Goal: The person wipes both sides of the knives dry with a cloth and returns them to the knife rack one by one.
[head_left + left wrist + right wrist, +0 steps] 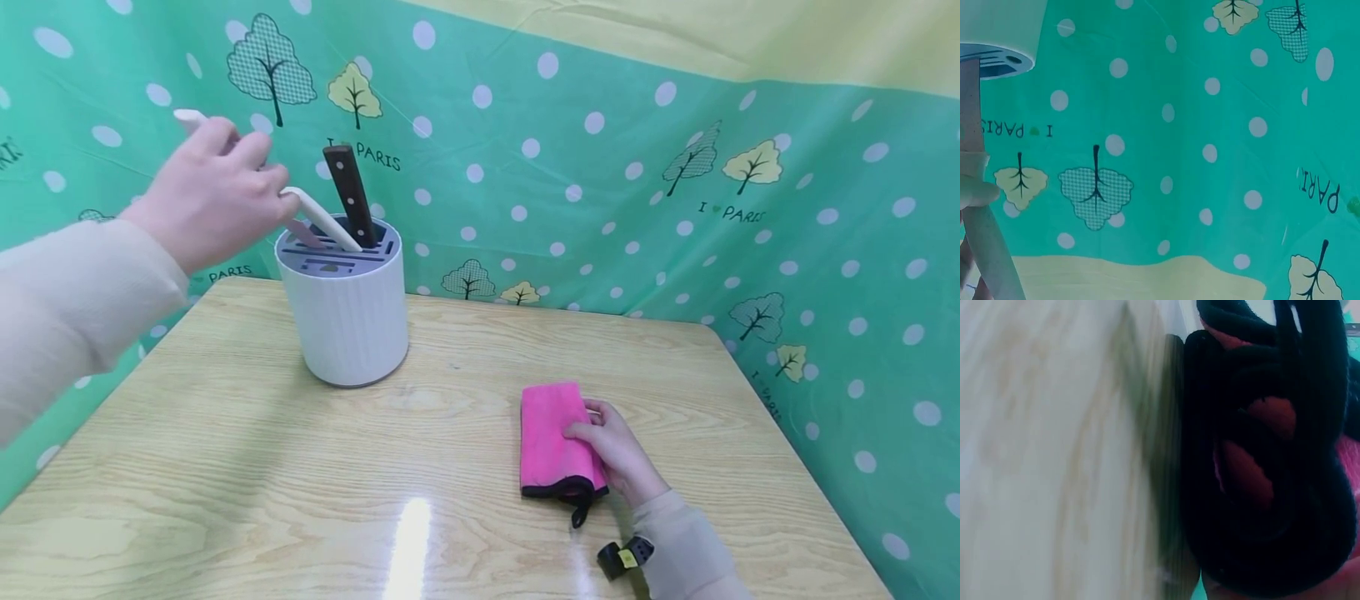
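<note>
My left hand (225,187) grips a white-handled knife (994,250) above the knife block (352,321). Its handle end pokes out over the knuckles, and the blade (969,100) points toward the slotted top; how deep it sits in a slot I cannot tell. Beside it, another white handle (326,221) and a dark brown riveted knife handle (348,192) stick up from the block. On the table's right side, my right hand (618,446) holds a folded pink cloth (555,437) with black edging, thumb on top. Black trim (1260,550) fills much of the right wrist view.
The round white block stands at the back left of the wooden table (450,400). Behind and to the right hangs a green dotted curtain (510,167) with tree prints. A black wrist device (625,557) is strapped to the right wrist.
</note>
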A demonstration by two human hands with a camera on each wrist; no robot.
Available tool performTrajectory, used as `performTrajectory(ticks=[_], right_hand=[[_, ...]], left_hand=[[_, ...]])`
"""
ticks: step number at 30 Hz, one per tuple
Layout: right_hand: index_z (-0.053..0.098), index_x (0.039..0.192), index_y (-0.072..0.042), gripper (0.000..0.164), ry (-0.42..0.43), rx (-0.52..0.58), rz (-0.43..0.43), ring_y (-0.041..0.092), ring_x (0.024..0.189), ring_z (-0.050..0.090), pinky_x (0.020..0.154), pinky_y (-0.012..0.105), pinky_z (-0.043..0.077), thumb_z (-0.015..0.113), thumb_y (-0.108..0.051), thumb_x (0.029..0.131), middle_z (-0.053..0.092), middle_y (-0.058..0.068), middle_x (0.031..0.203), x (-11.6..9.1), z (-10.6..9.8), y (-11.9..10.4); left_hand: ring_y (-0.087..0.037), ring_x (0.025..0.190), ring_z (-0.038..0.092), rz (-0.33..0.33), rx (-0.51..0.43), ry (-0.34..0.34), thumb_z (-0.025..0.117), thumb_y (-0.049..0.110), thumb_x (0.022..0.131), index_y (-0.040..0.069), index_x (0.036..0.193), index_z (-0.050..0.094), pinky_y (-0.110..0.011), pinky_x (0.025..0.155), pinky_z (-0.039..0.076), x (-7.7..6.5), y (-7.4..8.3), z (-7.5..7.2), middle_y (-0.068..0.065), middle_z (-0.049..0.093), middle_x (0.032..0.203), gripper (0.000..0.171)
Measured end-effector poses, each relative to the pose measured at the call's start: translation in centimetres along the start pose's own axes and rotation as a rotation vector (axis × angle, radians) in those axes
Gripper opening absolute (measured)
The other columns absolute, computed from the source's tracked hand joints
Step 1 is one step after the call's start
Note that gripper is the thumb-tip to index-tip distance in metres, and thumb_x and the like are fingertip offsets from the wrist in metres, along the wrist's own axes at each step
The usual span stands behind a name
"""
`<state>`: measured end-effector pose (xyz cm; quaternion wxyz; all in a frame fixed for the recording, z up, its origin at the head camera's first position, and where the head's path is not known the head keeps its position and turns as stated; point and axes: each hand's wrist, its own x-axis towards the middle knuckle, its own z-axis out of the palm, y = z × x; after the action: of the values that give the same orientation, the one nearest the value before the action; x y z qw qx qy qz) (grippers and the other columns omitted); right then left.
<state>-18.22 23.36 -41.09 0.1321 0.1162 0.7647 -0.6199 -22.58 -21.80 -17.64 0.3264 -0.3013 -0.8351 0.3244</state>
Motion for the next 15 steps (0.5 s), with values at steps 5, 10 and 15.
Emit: performTrajectory(ticks=[5, 10, 15], right_hand=[[0.027, 0.147, 0.005, 0.072, 0.0, -0.021, 0.004, 0.021, 0.095, 0.063, 0.08, 0.031, 0.057, 0.065, -0.006, 0.086, 0.047, 0.023, 0.13, -0.1, -0.2, 0.1], [0.029, 0.147, 0.007, 0.073, 0.014, -0.084, -0.014, 0.023, 0.1, 0.06, 0.081, 0.029, 0.054, 0.067, -0.009, 0.086, 0.046, 0.025, 0.131, -0.1, -0.4, 0.2], [0.031, 0.145, 0.008, 0.072, 0.025, -0.102, -0.018, 0.023, 0.101, 0.06, 0.081, 0.027, 0.051, 0.068, -0.01, 0.085, 0.047, 0.025, 0.13, 0.0, -0.5, 0.4]], left_hand=[[-0.033, 0.078, 0.045, 0.003, 0.009, -0.009, 0.086, 0.0, 0.068, 0.008, 0.078, 0.067, -0.047, 0.078, 0.041, 0.2, 0.5, 0.3, -0.009, 0.055, 0.067, 0.022], [-0.033, 0.078, 0.046, 0.007, 0.023, -0.026, 0.085, -0.001, 0.069, 0.009, 0.077, 0.066, -0.046, 0.076, 0.041, 0.2, 0.7, 0.6, -0.009, 0.055, 0.067, 0.023], [-0.031, 0.073, 0.045, 0.022, 0.038, 0.056, 0.087, 0.002, 0.068, 0.007, 0.075, 0.066, -0.042, 0.071, 0.041, 0.0, 0.8, 1.4, -0.01, 0.051, 0.066, 0.024]])
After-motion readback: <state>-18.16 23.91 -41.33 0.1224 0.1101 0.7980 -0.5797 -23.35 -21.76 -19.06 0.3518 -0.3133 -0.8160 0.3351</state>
